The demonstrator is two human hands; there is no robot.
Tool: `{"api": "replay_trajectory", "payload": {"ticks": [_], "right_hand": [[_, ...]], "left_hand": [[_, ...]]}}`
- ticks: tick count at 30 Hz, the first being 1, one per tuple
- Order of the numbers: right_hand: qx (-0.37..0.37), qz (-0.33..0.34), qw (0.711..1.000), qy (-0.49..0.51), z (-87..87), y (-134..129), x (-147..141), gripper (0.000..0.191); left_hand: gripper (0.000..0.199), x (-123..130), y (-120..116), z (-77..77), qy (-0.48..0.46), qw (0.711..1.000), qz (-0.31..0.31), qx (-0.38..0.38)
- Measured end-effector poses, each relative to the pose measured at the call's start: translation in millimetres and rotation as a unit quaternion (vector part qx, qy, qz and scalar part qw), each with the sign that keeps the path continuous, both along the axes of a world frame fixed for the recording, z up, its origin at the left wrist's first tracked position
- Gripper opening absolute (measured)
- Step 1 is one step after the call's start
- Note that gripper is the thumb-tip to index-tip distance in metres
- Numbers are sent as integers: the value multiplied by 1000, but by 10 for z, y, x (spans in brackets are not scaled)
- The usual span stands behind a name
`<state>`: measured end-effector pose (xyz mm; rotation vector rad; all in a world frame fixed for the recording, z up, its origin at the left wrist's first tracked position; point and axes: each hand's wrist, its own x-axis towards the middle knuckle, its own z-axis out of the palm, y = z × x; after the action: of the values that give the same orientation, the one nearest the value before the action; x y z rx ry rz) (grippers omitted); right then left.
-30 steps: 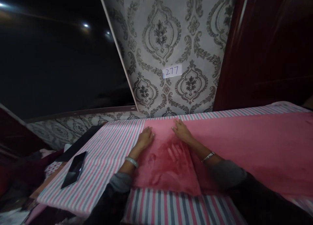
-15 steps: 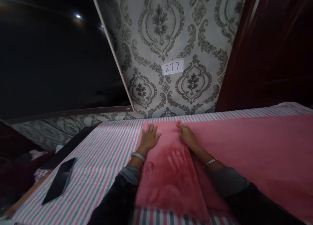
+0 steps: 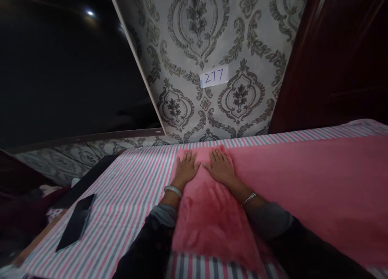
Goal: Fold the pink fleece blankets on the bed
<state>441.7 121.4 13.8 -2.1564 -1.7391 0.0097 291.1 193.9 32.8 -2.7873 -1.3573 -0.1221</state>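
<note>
A pink plush cloth (image 3: 212,222) lies over a striped sheet, its left part folded into a narrow layered strip. My left hand (image 3: 186,168) rests flat near the far left corner of that strip, fingers spread. Beside it my right hand (image 3: 220,168) lies palm down near the far right corner, fingers apart, the two thumbs almost meeting. Neither hand holds anything. Darker rubbed marks show in the pile nearer to me. The rest of the pink cloth stretches away to the right.
On the striped sheet (image 3: 127,194) at the left lies a black phone (image 3: 77,221). A large dark screen (image 3: 72,68) stands at the back left. A patterned wall bears a paper label (image 3: 214,77); a dark red panel (image 3: 336,68) is at the right.
My right hand has moved left onto the folded strip and flattened, its fingers now spread instead of pointing at the corner. My left hand stays nearly in place.
</note>
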Motion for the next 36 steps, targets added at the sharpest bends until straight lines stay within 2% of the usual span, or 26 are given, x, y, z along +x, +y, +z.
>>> {"api": "replay_trajectory", "payload": {"ticks": [2, 5, 13, 18, 22, 25, 29, 33, 36], "right_hand": [[9, 0, 1000, -9, -114, -1, 39, 74], [17, 6, 1000, -14, -175, 10, 79, 76], [2, 13, 1000, 10, -135, 8, 84, 74], [-14, 16, 1000, 23, -59, -22, 71, 72], [-31, 10, 998, 55, 14, -43, 69, 67], [-23, -4, 995, 100, 32, -34, 92, 63], [-6, -17, 990, 136, 3, 3, 128, 63], [-19, -20, 993, 118, -28, 20, 125, 64], [-28, -18, 994, 100, -28, 14, 111, 64]], "left_hand": [[60, 0, 31, 9, 1, 1000, 6, -13], [63, 8, 132, 28, 7, 999, 21, -41], [62, -124, 501, 82, 14, 995, 58, -84], [61, -246, 624, 120, 20, 991, 96, -88], [66, -182, 512, 233, 21, 991, 120, -60], [65, -53, 276, 268, 0, 997, 67, -25], [63, 105, -26, 118, 5, 996, -69, -50], [64, 152, -106, -44, 11, 996, -82, -36], [64, 145, -65, -41, 17, 996, -78, -34]]}}
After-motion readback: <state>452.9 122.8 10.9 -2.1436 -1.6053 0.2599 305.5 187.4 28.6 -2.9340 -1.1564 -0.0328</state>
